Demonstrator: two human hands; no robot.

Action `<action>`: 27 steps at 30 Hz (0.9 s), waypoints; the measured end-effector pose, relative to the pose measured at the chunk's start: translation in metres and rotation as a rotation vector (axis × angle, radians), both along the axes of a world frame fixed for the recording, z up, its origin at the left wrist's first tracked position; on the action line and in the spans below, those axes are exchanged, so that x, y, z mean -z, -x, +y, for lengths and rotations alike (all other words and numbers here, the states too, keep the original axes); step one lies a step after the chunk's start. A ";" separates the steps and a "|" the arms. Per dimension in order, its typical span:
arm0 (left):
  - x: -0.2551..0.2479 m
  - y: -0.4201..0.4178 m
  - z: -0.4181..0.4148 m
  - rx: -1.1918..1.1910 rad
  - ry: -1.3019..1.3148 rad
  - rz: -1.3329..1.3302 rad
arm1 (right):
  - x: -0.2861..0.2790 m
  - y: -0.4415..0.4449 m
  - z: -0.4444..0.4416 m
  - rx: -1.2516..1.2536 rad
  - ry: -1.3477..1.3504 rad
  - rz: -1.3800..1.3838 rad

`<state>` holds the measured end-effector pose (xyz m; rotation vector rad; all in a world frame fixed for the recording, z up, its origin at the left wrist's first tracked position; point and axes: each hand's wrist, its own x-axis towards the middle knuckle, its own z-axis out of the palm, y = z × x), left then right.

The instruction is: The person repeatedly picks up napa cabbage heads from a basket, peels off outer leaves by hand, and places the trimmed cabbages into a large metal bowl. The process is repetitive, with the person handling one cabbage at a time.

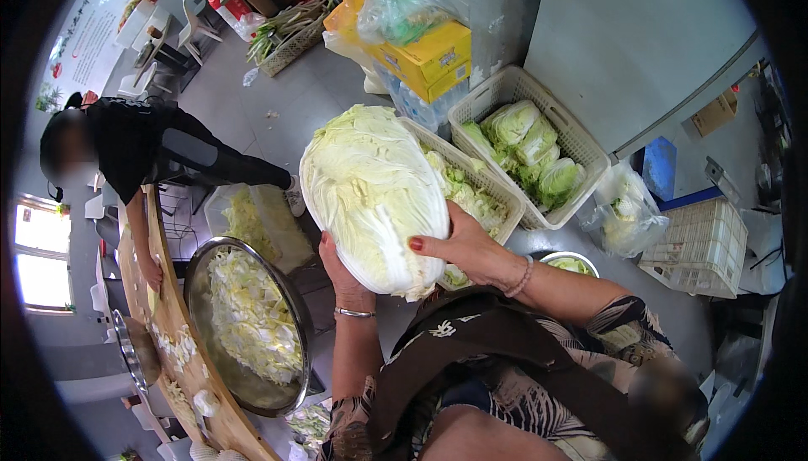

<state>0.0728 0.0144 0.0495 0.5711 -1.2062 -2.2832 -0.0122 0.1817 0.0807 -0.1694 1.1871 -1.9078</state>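
Note:
A large napa cabbage (pixel 372 189) is held up before me between both hands, its pale leafy top pointing away and its white base toward my body. My left hand (pixel 344 275) supports it from the lower left side, with a metal bangle on the wrist. On the lower right, my right hand (pixel 464 249) grips the cabbage, thumb lying across the white ribs; a beaded bracelet is on that wrist. Beyond it stand a plastic crate of cabbage pieces (pixel 514 205) and a crate of whole cabbages (pixel 596 170). Left of my hands is a big metal basin (pixel 303 309) of chopped cabbage.
A co-worker in black (pixel 126 139) reaches over a wooden table (pixel 208 372) at the left. A clear plastic tub (pixel 284 227) sits behind the basin. Ahead are a yellow box (pixel 423 57) and a crate of green onions (pixel 293 44); a plastic bag (pixel 625 215) lies at right.

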 end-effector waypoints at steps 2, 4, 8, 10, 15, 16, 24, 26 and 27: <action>0.000 0.001 -0.001 -0.011 0.030 0.021 | 0.010 -0.002 0.002 0.120 -0.034 0.022; 0.003 0.004 -0.002 -0.035 0.044 0.056 | 0.010 -0.005 0.005 0.238 0.050 -0.084; -0.005 0.010 0.003 -0.163 -0.277 0.092 | 0.012 -0.006 0.021 0.271 0.241 -0.307; 0.006 0.012 -0.004 -0.185 -0.278 0.058 | 0.011 -0.001 0.034 0.201 0.369 -0.412; 0.019 -0.003 -0.001 0.034 -0.326 0.174 | 0.011 0.003 0.061 0.095 0.216 -0.199; 0.017 -0.003 -0.001 0.050 -0.298 0.130 | 0.032 0.002 0.064 0.186 -0.034 0.176; 0.017 0.014 0.005 0.184 -0.164 -0.043 | 0.061 -0.032 0.127 0.625 -0.955 0.915; 0.018 0.020 0.005 0.218 -0.133 -0.065 | 0.077 -0.050 0.146 0.663 -1.024 0.813; 0.019 0.022 0.007 0.235 -0.124 -0.077 | 0.088 -0.060 0.157 0.704 -1.093 0.747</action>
